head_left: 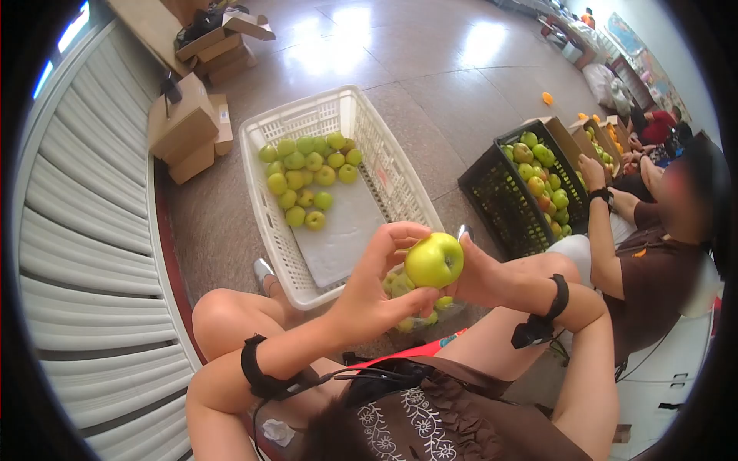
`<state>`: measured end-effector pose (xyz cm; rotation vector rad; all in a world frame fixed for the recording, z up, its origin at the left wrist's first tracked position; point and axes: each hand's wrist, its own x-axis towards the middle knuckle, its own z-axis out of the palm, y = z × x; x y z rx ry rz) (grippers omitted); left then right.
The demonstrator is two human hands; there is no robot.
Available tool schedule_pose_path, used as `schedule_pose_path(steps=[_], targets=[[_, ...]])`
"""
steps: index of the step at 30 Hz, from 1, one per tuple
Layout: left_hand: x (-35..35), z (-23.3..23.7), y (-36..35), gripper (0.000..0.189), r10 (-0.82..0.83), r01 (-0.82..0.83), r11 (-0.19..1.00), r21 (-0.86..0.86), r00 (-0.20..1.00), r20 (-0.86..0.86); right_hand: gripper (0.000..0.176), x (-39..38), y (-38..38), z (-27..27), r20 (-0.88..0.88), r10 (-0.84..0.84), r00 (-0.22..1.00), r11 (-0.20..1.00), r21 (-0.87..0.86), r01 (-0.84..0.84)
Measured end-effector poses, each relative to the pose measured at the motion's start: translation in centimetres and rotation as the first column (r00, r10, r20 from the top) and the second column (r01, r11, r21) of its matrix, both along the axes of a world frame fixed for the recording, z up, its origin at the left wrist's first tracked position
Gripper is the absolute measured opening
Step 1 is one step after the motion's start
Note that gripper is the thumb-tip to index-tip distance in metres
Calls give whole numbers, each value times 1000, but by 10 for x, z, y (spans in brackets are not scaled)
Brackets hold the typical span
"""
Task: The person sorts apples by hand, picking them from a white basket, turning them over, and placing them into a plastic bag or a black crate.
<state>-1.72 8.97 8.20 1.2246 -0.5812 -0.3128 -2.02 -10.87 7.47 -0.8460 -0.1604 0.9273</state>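
A green apple is held up between my two hands, above my lap. My left hand wraps round its left side, with the thumb below and fingers above. At its right side is my right hand, fingers curved and partly hidden behind the apple. Beneath the hands, more green apples in a clear plastic bag show in part. Beyond them stands a white crate with several green apples in its far left part and a grey sheet on its bottom.
A black crate of red-green apples stands at the right, beside a seated co-worker. Cardboard boxes lie at the left by a white ribbed panel. An orange fruit rests on the floor.
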Motion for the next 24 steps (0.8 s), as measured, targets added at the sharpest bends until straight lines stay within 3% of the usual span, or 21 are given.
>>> schedule_pose_path(steps=[1, 4, 7, 8, 10, 13, 17, 24], targets=[[2, 1, -1, 56, -31, 31, 1000, -4, 999, -18, 66, -3, -2, 0, -12, 25, 1000, 998, 61, -24], [6, -2, -3, 57, -78, 76, 997, -34, 995, -56, 63, -9, 0, 12, 22, -42, 999, 996, -82, 44], [12, -6, -8, 58, -61, 51, 993, -108, 994, -86, 43, -4, -6, 12, -68, -107, 992, 994, 32, 109], [12, -7, -9, 58, -62, 46, 990, -129, 991, -118, 39, -4, -8, 11, 88, -181, 980, 982, -42, 185], [13, -7, -10, 58, -63, 32, 988, -148, 976, -206, 41, -6, -9, 11, 400, -273, 875, 922, -152, 357], [15, -4, -10, 56, -95, 49, 990, -131, 924, -371, 56, -2, -10, 11, 833, -209, 512, 775, -179, 607], [15, -4, -8, 54, -174, 121, 983, -141, 859, -481, 59, -1, -10, 13, 951, -60, 304, 633, -199, 748], [15, -7, -10, 54, -200, 129, 976, -178, 855, -479, 65, 1, -7, 16, 987, 40, 155, 649, -144, 747]])
